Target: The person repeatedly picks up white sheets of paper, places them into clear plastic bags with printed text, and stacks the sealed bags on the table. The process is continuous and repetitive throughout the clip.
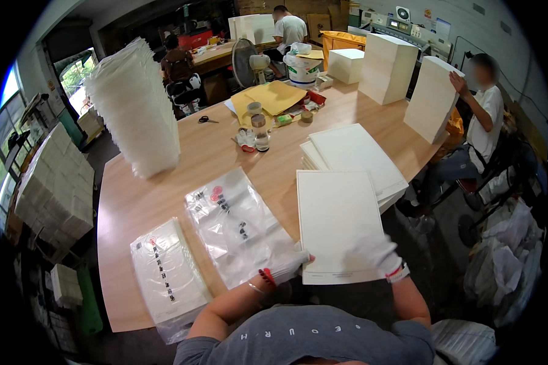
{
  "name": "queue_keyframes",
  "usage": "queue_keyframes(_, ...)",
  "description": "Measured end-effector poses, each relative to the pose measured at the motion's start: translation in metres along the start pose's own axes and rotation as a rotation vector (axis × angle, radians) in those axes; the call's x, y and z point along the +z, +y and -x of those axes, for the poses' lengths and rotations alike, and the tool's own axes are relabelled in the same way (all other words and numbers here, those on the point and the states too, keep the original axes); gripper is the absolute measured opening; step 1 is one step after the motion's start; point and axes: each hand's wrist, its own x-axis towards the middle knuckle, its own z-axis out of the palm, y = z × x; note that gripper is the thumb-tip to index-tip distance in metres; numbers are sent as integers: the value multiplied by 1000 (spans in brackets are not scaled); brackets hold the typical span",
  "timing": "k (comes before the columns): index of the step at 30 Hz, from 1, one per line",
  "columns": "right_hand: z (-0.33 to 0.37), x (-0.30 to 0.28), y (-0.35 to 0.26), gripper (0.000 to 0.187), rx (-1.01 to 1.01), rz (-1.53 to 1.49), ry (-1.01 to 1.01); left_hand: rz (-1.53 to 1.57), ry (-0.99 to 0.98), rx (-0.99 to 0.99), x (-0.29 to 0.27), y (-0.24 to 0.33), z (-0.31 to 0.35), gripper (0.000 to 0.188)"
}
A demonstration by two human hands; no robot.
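Note:
A cream-white sheet of paper, possibly several sheets together, lies before me, its near end reaching past the table edge. My left hand, in a white glove with a bare fingertip showing, is closed on its lower left edge. Over its lower right side is my right hand, gloved and smeared by motion, so its fingers cannot be made out. Behind the sheet sits a fanned stack of similar paper. Left of my left hand lie printed clear plastic bags and a filled, plastic-wrapped pack of paper.
A tall stack of thin white sheets stands at the table's left. Further back are scissors, a water bottle, yellow paper and a fan. A seated person touches a tall paper block on the right.

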Motion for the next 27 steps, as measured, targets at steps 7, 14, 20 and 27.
queue_keyframes(7,25,90,-36,51,1008,-1286,433,-1099,317,638,24,-16,33,69)
queue_keyframes(14,-9,109,-87,25,629,-647,397,-1199,425,714,3,11,79,81)
queue_keyframes(20,-14,82,-102,25,243,-289,-51,-852,942,500,-163,56,55,52)
queue_keyframes(27,-72,149,-78,52,530,-142,-660,-1231,456,785,-30,33,41,42)
